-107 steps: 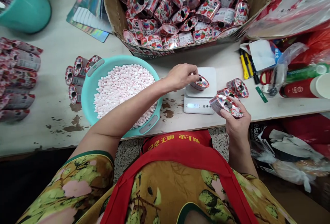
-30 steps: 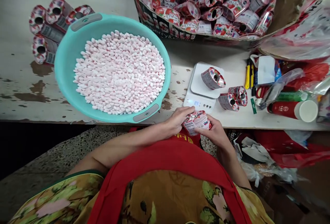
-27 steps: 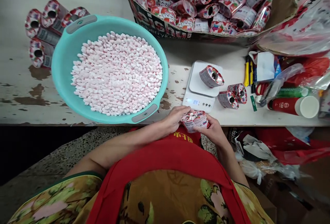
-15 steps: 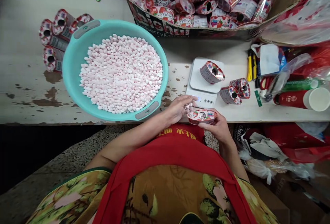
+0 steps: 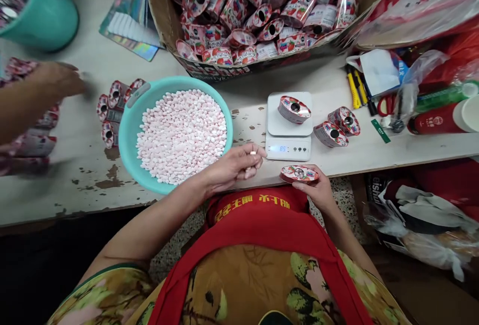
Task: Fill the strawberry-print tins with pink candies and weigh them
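Observation:
My left hand (image 5: 239, 165) is closed on a few pale candies, one of them pinched at the fingertips, between the teal basin and the scale. In my right hand (image 5: 318, 187) is a red-and-white oval container (image 5: 299, 173), its round hole facing up with candies visible inside. The white scale (image 5: 288, 150) has a lit display and bears another oval container (image 5: 294, 110). Two more containers (image 5: 331, 134) stand right of the scale. Pale pink candies (image 5: 183, 135) fill much of the teal basin (image 5: 229, 133).
A cardboard box (image 5: 160, 10) full of containers is at the back. Another person's arm (image 5: 56, 79) reaches in at left, near more containers and a teal bucket (image 5: 56, 23). Knives (image 5: 354, 88) and a red cup (image 5: 434, 119) lie at right.
My left hand has moved left, away from the held container, with candies in its fingers. The view has shifted, and another person's arm and a teal bucket now show at left.

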